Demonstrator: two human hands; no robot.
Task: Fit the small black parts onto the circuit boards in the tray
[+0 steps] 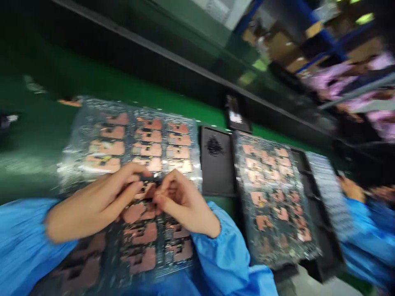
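Both my hands meet over a clear plastic tray point(163, 185) that holds rows of copper-coloured parts point(148, 149). My left hand point(101, 197) comes in from the left, its fingers closed on a copper-coloured part with dark edges point(149, 190). From the other side my right hand point(182, 203) pinches at the same part, thumb and fingertips together. Whether a smaller piece sits between the right fingertips is hidden by the fingers and blur. Blue sleeves cover both forearms.
Right of the tray lies a black shallow tray point(217, 176) with a heap of small black bits point(213, 146). Beyond it stand a second clear tray point(268, 230) of copper-coloured parts and a dark box point(321, 230). A co-worker's hand point(352, 189) is at far right.
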